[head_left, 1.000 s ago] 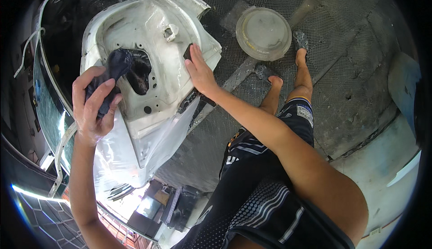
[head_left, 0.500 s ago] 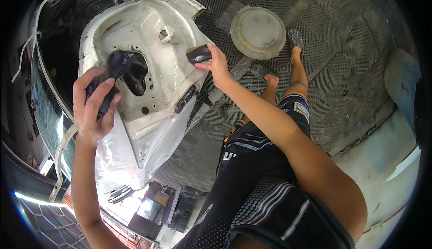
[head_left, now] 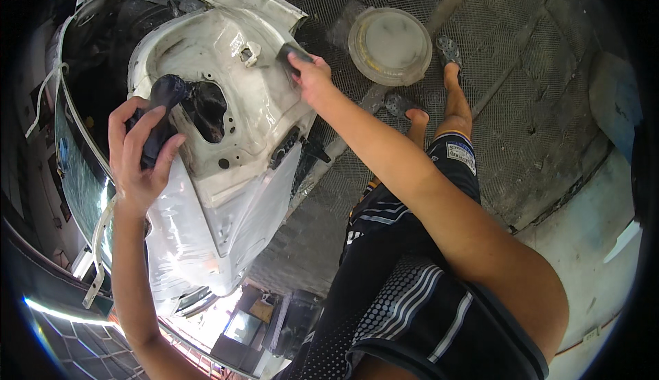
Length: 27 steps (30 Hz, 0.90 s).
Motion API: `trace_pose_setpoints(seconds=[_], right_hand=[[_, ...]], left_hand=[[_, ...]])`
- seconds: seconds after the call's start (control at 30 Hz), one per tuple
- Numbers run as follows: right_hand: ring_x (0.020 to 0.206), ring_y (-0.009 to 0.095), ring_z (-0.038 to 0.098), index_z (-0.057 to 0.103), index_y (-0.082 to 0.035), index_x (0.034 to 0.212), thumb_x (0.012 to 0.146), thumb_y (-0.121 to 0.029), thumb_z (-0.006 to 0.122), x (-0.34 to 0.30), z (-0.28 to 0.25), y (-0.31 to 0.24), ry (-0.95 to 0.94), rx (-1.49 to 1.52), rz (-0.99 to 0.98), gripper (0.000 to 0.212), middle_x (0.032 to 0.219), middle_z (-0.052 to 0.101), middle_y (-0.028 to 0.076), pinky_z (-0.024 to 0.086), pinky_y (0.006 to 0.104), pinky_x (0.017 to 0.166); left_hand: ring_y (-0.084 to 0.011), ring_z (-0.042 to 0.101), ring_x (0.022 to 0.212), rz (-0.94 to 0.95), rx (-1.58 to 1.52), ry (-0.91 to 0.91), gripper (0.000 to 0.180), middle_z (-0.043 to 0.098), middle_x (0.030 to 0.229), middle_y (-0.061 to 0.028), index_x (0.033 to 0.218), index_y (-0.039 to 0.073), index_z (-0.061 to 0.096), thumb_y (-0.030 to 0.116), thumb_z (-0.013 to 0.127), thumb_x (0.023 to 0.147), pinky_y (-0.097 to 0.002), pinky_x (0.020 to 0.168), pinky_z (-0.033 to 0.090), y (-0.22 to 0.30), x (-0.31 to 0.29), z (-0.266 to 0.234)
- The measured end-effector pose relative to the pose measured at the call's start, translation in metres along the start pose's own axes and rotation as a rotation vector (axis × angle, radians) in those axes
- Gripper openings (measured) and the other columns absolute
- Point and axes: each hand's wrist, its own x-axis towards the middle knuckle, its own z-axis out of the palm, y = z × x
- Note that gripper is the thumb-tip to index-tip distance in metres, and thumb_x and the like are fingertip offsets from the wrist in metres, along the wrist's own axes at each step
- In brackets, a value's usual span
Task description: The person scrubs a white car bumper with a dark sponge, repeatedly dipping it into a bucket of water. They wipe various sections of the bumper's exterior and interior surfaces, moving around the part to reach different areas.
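Observation:
My left hand (head_left: 137, 157) is closed round a dark, wrinkled bundle (head_left: 167, 93) that looks like bunched cloth. It is over the inner side of a white car body panel (head_left: 264, 129), beside a large opening (head_left: 207, 112) with a dark inside. Wet-looking shine and pale smears show on the panel. In my right hand (head_left: 314, 78) is a black block (head_left: 290, 57), shaped like a sanding block, with my fingers over its near end. The block lies at the panel's outer right edge; my hand hides its underside, so I cannot tell how fully it touches.
A round, dusty lidded tub (head_left: 391, 45) stands on the dark ribbed floor mat (head_left: 522, 91), close to my feet. Car window glass (head_left: 82, 167) borders the panel on the left. Toward the bottom are dark boxy objects (head_left: 295, 321); a pale wall (head_left: 576, 263) rises at right.
My right hand and the block have moved up and left along the panel's edge, and the block is turned. My left hand keeps its grip on the bundle. The view has shifted slightly.

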Motion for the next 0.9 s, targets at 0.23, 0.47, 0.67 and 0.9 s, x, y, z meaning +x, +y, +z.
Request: trace_pose_setpoints(seconds=[0.23,0.47,0.67,0.9], right_hand=[[0.091,0.013,0.065,0.064,0.0,0.112,0.088,-0.016,0.086,-0.026,-0.015,0.024,-0.241,-0.471,-0.317,0.036,0.102,0.071,0.008,0.054,0.0294,0.077],[0.102,0.028,0.057,0.063,-0.001,0.099,0.093,-0.048,0.078,-0.009,0.006,0.046,0.183,-0.848,-0.522,0.049,0.108,0.06,0.014,0.045,0.0435,0.093],[0.117,0.036,0.048,0.062,-0.004,0.107,0.091,-0.05,0.076,0.036,0.035,0.022,0.08,-1.006,-0.798,0.051,0.121,0.055,0.017,0.035,0.0504,0.101],[0.126,0.038,0.047,0.057,-0.002,0.118,0.095,-0.043,0.074,0.028,0.025,0.04,0.09,-0.974,-0.859,0.051,0.131,0.052,0.021,0.034,0.0511,0.107]], left_hand=[[-0.0384,0.064,0.104,0.005,0.01,-0.008,0.059,0.062,0.121,-0.0244,0.125,0.003,0.064,0.011,0.092,0.075,-0.0435,0.086,0.054,-0.014,-0.006,0.006],[-0.0394,0.065,0.103,0.015,0.011,0.006,0.062,0.064,0.118,-0.0266,0.126,0.002,0.062,0.014,0.093,0.074,-0.0452,0.083,0.054,-0.017,-0.004,0.01],[-0.0397,0.065,0.103,-0.011,-0.01,-0.036,0.063,0.063,0.117,-0.0275,0.125,0.002,0.061,0.017,0.094,0.073,-0.0447,0.083,0.055,-0.021,0.002,0.009],[-0.0396,0.065,0.102,-0.004,-0.015,-0.038,0.064,0.064,0.117,-0.0272,0.126,0.003,0.06,0.019,0.094,0.074,-0.0446,0.082,0.055,-0.02,0.0,0.01]])
